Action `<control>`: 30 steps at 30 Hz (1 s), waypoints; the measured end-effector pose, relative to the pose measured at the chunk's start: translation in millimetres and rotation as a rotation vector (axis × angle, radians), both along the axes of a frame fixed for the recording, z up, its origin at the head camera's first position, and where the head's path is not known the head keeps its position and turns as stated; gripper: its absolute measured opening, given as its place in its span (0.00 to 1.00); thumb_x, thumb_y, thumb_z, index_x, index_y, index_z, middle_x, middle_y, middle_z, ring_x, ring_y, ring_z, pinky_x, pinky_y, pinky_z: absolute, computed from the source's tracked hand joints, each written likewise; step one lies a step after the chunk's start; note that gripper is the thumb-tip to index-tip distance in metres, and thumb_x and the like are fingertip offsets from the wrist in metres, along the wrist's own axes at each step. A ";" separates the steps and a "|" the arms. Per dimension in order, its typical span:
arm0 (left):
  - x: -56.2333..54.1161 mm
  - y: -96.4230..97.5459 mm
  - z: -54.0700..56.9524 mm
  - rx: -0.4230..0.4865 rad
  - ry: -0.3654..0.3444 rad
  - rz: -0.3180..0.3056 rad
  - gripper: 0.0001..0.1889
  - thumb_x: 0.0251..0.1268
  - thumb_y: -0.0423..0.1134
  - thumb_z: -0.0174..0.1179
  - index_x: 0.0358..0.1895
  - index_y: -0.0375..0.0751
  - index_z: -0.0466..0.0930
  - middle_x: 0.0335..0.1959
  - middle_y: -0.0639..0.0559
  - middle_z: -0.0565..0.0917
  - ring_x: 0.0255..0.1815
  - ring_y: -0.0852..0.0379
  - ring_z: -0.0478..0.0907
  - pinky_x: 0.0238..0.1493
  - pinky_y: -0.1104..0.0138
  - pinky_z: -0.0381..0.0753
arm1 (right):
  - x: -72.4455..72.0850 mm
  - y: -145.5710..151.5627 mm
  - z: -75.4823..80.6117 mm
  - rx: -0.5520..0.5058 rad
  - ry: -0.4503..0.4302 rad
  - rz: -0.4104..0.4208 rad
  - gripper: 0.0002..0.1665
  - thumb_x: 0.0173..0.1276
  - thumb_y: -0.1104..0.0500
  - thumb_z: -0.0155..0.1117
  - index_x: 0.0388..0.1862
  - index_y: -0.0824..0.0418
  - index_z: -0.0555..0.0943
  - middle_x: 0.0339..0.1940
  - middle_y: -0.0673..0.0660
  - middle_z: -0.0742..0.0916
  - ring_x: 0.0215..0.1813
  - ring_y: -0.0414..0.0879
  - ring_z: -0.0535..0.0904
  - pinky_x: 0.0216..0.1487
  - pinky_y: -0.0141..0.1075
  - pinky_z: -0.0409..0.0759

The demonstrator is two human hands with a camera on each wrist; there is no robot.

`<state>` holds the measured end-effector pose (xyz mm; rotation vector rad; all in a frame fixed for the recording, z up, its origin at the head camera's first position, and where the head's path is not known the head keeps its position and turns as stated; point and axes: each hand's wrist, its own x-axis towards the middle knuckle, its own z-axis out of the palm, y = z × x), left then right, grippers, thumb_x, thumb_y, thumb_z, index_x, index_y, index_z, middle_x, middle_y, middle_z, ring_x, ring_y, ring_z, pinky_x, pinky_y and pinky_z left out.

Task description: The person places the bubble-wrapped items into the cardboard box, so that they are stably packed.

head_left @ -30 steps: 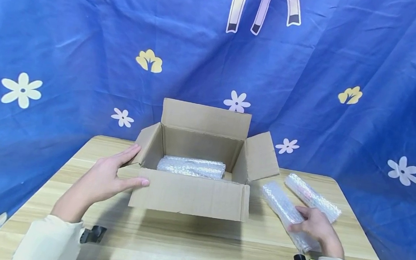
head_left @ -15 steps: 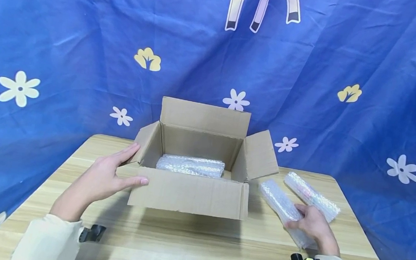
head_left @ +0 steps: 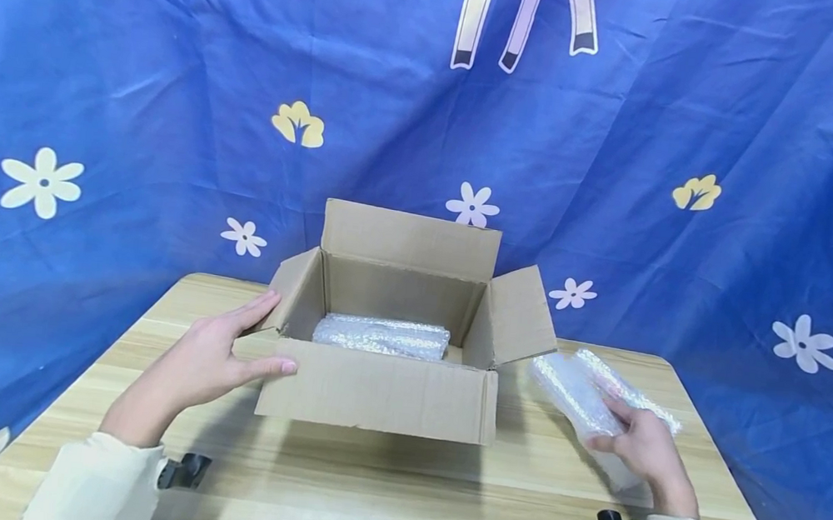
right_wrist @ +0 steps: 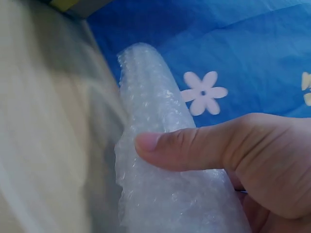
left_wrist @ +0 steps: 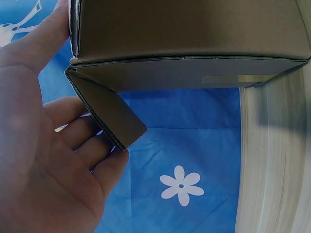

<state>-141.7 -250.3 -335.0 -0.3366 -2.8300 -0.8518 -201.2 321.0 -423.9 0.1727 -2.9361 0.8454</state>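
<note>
The roll [head_left: 572, 396] in the right hand [head_left: 648, 450] has just shifted: half a second ago a strip of bench [head_left: 378, 499] showed between it and the other roll [head_left: 631, 393] beyond the fingers, and now that strip is covered and the held one blurs with motion. The right fingers are narrow on it, the thumb laid across its bubble wrap in the right wrist view. It looks to be leaving the bench, though I cannot tell whether its near end touches. So the work seems to have gone from gripping to lifting, with this roll outside the box [head_left: 377, 394], which is left of those fingers and well apart from them. The left hand [head_left: 207, 357] hasn't changed: thumb against the front flap, fingers behind the side flap, steadying the box. Past that thumb, wrapped rolls [head_left: 382, 336] lie inside
</note>
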 end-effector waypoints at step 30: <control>-1.4 -0.6 -1.3 -0.002 -0.005 0.001 0.54 0.55 0.65 0.69 0.79 0.41 0.55 0.76 0.39 0.60 0.72 0.31 0.60 0.66 0.36 0.62 | -3.3 21.5 136.0 0.046 0.111 0.019 0.52 0.51 0.42 0.82 0.69 0.68 0.74 0.52 0.75 0.83 0.42 0.58 0.80 0.30 0.38 0.79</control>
